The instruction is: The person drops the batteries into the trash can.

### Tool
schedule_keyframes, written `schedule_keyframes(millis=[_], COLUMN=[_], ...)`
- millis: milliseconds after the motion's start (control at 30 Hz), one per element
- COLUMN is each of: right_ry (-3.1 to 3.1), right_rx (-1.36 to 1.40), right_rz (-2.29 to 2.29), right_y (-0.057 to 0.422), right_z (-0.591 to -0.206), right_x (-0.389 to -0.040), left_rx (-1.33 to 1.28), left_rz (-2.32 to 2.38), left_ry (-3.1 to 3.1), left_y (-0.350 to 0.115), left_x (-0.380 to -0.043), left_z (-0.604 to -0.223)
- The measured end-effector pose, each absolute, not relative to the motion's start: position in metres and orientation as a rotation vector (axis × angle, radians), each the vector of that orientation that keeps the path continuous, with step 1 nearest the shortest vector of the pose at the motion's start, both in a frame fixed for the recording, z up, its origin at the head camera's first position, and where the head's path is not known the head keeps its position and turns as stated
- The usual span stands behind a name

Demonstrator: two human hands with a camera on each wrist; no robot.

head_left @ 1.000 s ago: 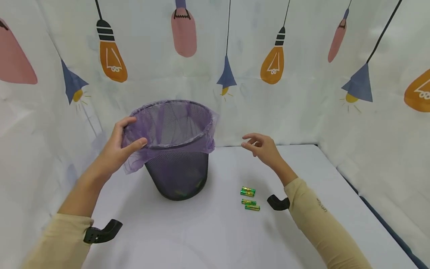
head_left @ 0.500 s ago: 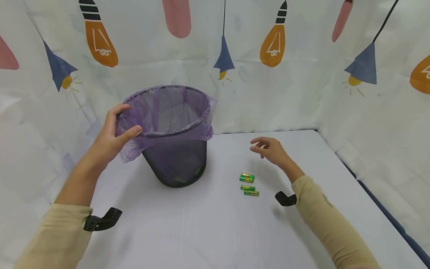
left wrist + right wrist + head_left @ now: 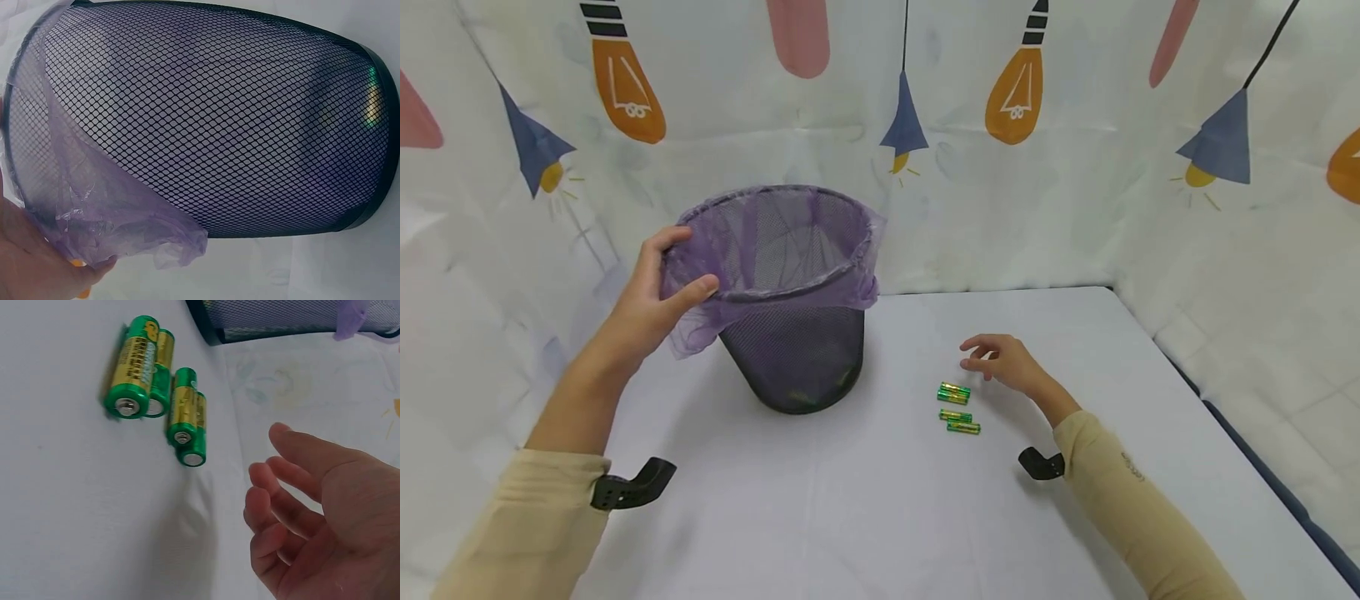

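Observation:
A black mesh wastebasket (image 3: pixel 797 367), lined with a purple plastic bag (image 3: pixel 715 321) folded over its rim, stands tilted on the table. My left hand (image 3: pixel 643 300) grips the rim on its left side, thumb outside over the bag and fingers round the far side. Through the mesh near the base, a green and gold glint (image 3: pixel 373 97) shows. Several green and gold batteries (image 3: pixel 134 369) lie in two pairs on the table, right of the basket. Just beyond and right of them hovers my right hand (image 3: pixel 1009 364), fingers loosely bent, holding nothing.
The white tabletop (image 3: pixel 865 500) spreads out in front of the basket. A white cloth backdrop (image 3: pixel 1045 208) with printed lamps encloses the back and sides. Black wrist mounts (image 3: pixel 634 485) stick out from both sleeves.
My right hand has shifted slightly right and then lowered toward the batteries. The head view has tilted downward. My left hand keeps its grip on the basket rim.

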State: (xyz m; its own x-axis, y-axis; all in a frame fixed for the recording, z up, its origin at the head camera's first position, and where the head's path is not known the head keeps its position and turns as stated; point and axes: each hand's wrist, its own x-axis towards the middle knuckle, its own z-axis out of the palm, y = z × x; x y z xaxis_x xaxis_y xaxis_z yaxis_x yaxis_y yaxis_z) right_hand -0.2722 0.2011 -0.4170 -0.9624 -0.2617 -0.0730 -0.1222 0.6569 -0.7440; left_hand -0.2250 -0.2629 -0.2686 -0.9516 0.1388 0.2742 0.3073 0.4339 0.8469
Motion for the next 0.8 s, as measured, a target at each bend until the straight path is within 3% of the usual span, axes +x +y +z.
schedule_keyframes(millis=[800], right_ry=[2.74], right_rx=[-0.41], right_rz=[-1.006], right_y=[0.19], right_z=[-0.443], right_x=[-0.261], left_rx=[-0.386], left_rz=[-1.53], left_ry=[-2.556], left_y=[-0.264], left_x=[-0.224], left_z=[-0.264])
